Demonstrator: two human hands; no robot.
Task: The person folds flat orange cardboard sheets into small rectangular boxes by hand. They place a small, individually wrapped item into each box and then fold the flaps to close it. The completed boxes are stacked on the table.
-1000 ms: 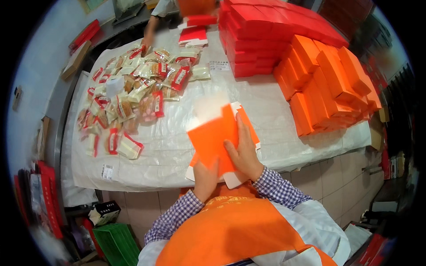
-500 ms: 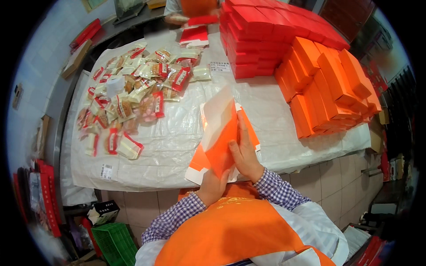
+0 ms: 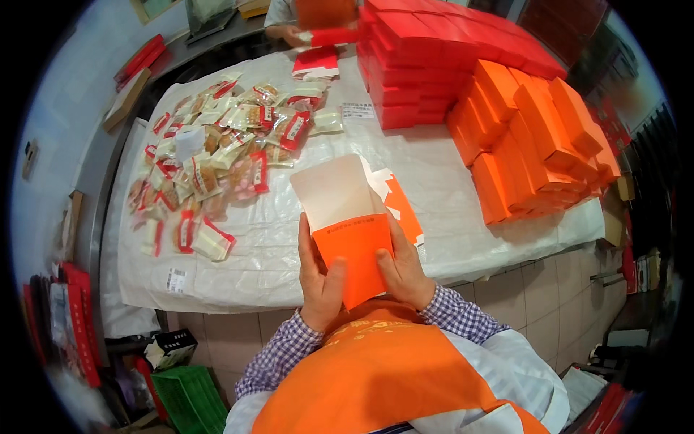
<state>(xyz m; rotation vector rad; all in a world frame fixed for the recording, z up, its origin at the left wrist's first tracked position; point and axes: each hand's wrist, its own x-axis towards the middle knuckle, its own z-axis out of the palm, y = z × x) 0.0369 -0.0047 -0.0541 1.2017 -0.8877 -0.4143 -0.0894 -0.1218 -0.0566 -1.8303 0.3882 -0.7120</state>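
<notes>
Between my two hands, in front of my apron at the table's near edge, I hold an orange cardboard box [image 3: 352, 253]. Its white-lined top flap stands up and its upper end gapes toward the table. My left hand [image 3: 319, 282] is closed round the left side, thumb on the front panel. On the right side my right hand [image 3: 405, 269] grips it the same way. Beyond the box lie flat orange box blanks [image 3: 405, 210] with white edges, partly hidden behind it.
Wrapped pastries [image 3: 217, 145] form a loose pile at the left of the sheet-covered table [image 3: 275, 246], a white roll [image 3: 189, 142] among them. Orange boxes [image 3: 535, 152] and red boxes [image 3: 426, 58] are stacked at right. Across the table a person's hand [image 3: 285, 33] holds a red box. A green crate [image 3: 189, 398] stands below left.
The orange box has turned from a slanted, side-on pose to face me and come closer. My left hand has shifted from its lower end to its left side.
</notes>
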